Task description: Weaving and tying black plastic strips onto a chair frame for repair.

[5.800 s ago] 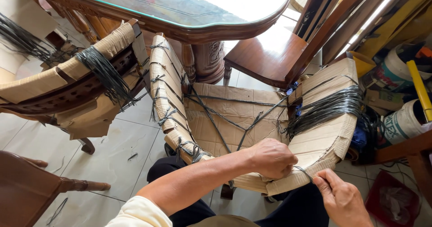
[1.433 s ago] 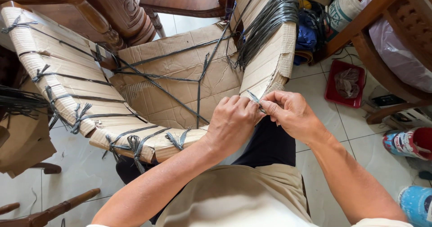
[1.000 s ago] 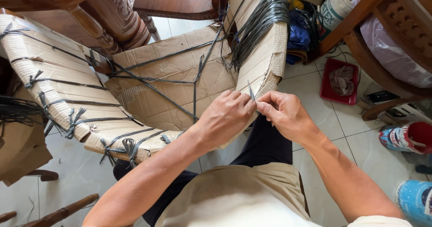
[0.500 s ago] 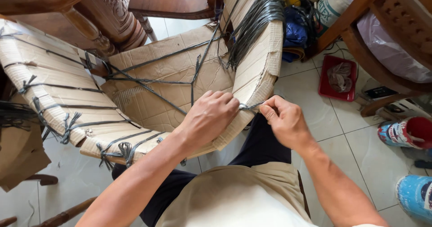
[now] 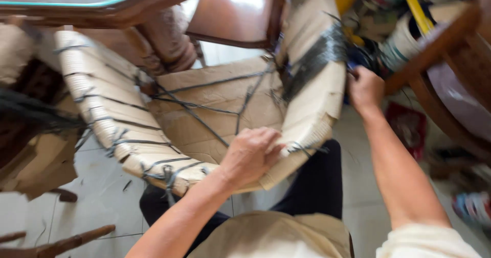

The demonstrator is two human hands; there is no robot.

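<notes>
The left hand (image 5: pixel 250 155) grips the near edge of the cardboard-wrapped chair (image 5: pixel 215 115); the right hand (image 5: pixel 364 88) clasps its far right side.

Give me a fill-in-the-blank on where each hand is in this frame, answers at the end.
1. The left hand rests on the near edge of the cardboard-wrapped ____.
2. The right hand is at the frame's ____ side.
3. Dark ____ runs across the cardboard.
4. The two hands are ____ from each other.

Missing words: frame; right; cord; apart
</notes>
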